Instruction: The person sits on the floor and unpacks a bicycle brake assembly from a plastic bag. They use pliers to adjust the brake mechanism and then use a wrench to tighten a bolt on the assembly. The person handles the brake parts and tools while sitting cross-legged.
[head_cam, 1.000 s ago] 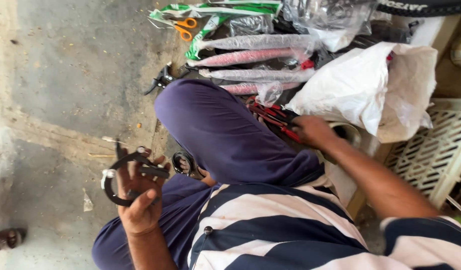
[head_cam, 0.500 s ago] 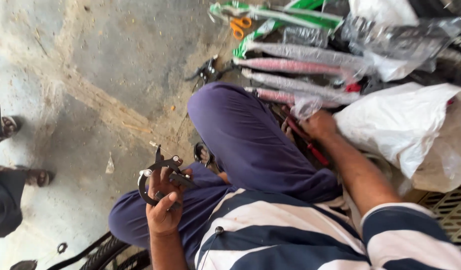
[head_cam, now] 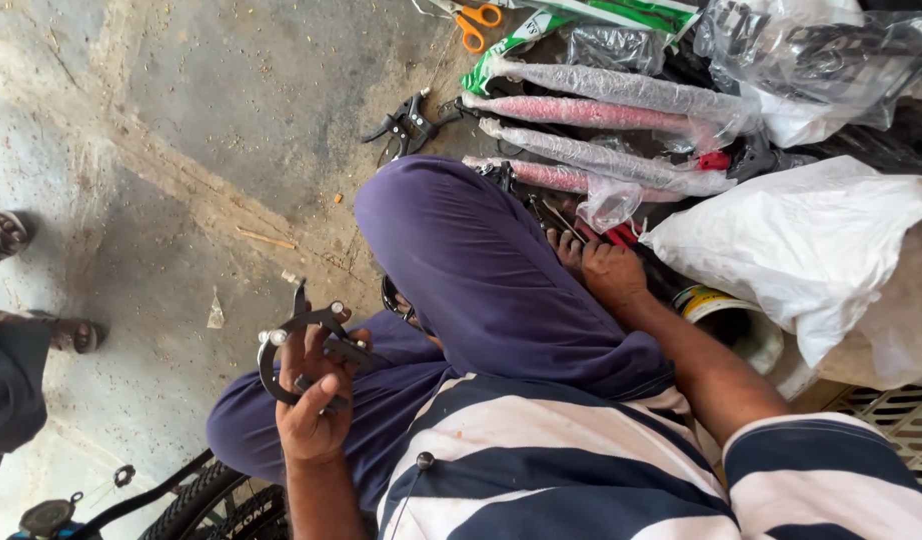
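My left hand (head_cam: 316, 405) is closed around a black bicycle brake caliper (head_cam: 303, 345), a curved metal arm with silver bolts, held up over my left thigh. My right hand (head_cam: 606, 270) reaches down past my raised knee in purple trousers (head_cam: 481, 270) into a pile of tools with red handles (head_cam: 606, 235). Its fingers are curled among them; what they grip is hidden.
Several plastic-wrapped pink and grey bicycle parts (head_cam: 601, 105) lie ahead, with black brake levers (head_cam: 411, 125) and orange-handled scissors (head_cam: 473, 22) on the concrete floor. A white sack (head_cam: 811, 250) sits at right, a bicycle tyre (head_cam: 216, 500) at bottom left. Another person's sandalled feet (head_cam: 41, 290) stand at left.
The view has shifted, so the wrapped parts and sack sit further right and higher. My left hand still holds the caliper; my right hand stays in the tool pile.
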